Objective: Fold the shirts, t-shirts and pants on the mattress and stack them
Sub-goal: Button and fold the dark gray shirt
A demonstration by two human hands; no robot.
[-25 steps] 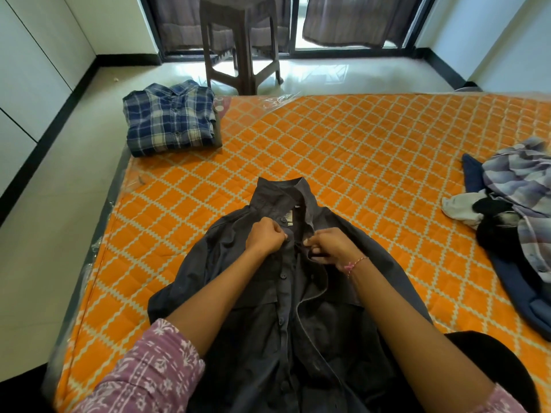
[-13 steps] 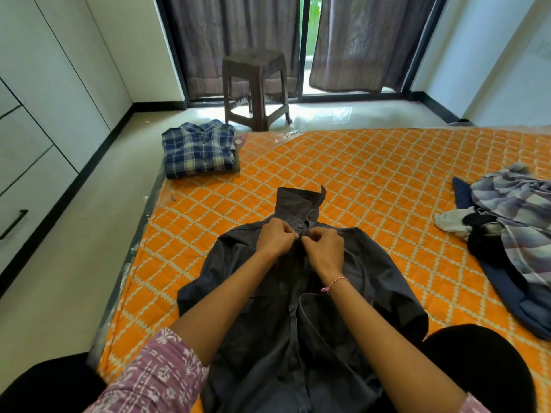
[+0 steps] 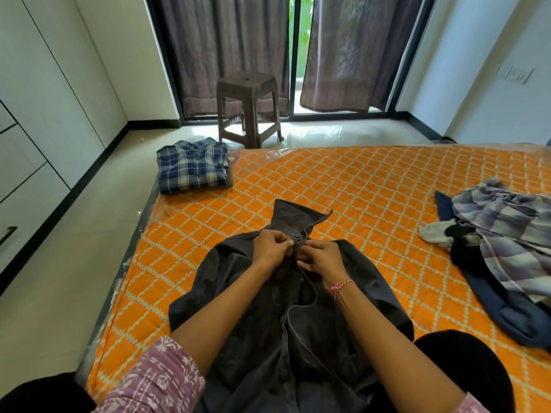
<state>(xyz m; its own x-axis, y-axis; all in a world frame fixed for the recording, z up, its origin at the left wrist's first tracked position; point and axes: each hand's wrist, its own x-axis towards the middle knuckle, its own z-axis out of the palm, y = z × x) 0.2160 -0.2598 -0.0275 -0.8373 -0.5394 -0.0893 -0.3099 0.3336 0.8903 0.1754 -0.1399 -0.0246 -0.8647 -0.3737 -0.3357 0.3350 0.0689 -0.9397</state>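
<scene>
Orange quilted mattress [image 3: 372, 204] with a pale diamond pattern, laid on a glossy pale floor [image 3: 59, 293]. At centre, spread flat on it, collar toward 12 o'clock: dark grey shirt [image 3: 253, 323]. Close together at its upper placket, just below the collar: left hand [image 3: 272, 247] and right hand [image 3: 322, 257], each pinching the fabric there. At 10 o'clock, on the mattress corner: folded blue plaid shirt [image 3: 192, 165]. At 3 o'clock: heap of unfolded clothes [image 3: 507, 248]. Beyond, at 12 o'clock: brown plastic stool [image 3: 249, 105] before grey curtains [image 3: 226, 49] and a glass door. At 9 o'clock: white cabinets [image 3: 35, 114].
</scene>
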